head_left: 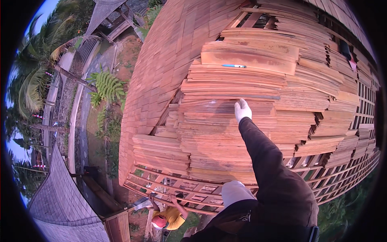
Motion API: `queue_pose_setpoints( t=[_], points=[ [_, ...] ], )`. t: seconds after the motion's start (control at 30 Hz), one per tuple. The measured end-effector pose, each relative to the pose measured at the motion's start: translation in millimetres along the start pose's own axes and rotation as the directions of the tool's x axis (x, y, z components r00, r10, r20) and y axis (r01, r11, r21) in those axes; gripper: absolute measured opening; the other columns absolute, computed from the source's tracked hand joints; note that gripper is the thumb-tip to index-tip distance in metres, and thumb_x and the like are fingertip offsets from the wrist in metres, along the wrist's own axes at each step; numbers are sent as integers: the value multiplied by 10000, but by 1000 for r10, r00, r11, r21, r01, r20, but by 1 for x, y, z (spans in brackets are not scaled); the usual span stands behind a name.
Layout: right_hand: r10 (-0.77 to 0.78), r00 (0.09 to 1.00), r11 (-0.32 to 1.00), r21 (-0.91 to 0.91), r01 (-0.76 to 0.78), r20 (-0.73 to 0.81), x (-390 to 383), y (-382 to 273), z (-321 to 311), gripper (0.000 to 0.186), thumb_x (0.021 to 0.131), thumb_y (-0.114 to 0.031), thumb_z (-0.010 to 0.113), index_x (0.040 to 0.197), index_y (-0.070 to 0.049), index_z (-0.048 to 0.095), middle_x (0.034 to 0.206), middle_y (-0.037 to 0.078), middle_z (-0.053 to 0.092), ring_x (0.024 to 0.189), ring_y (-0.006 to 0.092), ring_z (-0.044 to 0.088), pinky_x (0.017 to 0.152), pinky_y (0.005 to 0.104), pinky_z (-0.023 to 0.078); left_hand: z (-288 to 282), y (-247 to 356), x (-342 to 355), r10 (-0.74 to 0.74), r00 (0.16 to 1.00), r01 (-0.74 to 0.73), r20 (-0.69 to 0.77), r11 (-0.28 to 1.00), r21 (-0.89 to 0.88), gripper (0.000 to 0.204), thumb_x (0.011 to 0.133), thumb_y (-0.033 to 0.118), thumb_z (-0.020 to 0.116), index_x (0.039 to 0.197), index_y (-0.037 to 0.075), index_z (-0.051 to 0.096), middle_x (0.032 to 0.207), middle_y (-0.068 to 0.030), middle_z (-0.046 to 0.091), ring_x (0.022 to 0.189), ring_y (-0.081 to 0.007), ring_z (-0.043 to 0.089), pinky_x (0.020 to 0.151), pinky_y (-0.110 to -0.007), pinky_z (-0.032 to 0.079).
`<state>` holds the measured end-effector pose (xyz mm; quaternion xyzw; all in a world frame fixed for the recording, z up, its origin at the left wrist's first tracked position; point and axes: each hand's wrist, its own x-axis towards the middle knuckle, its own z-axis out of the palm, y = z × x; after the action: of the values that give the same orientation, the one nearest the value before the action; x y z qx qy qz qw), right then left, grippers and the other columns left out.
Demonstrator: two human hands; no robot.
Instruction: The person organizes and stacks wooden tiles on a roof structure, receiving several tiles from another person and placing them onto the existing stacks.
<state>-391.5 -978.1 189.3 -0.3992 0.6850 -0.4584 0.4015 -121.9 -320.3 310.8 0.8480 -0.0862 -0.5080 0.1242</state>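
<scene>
My right hand [242, 109], in a white glove on a dark-sleeved arm, reaches forward onto a big pile of thin wooden shingles [225, 133] stacked on the roof frame. Its fingers grip the right end of a long wooden shingle [209, 106] that looks blurred on top of the pile. A blue pen [234, 65] lies on the upper shingles, well beyond the hand. My left hand is out of sight. A pale rounded cloth shape [238, 191], perhaps my knee, shows beside the dark sleeve.
Bare roof battens [358, 117] form an open lattice to the right and along the lower edge [181, 189]. Laid shingles [161, 60] cover the roof at left. Below the eave another person [167, 215] in a yellow shirt reaches up. The ground and palms lie far below at left.
</scene>
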Motion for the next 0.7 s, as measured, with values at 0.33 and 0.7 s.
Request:
queue_pose_setpoints(
  t=[0.33,0.7],
  points=[
    [703,159,477,-626,617,693,-300,151,-90,572,947,-485,452,1308,-75,621,1364,212,571,1272,344,545,1079,399,398,23,24,28,176,981,-89,76,769,-634,402,1000,270,553,1286,-12,547,1007,-96,679,845,-223,692,743,-354,573],
    [334,602,481,-680,553,725,-107,66,-11,537,891,-394,537,1201,26,661,1181,270,660,1168,400,613,1015,411,459,70,-112,-3,-198,973,226,117,733,-642,386,979,304,565,1209,-5,594,1020,-174,670,896,-294,677,789,-392,563]
  ],
)
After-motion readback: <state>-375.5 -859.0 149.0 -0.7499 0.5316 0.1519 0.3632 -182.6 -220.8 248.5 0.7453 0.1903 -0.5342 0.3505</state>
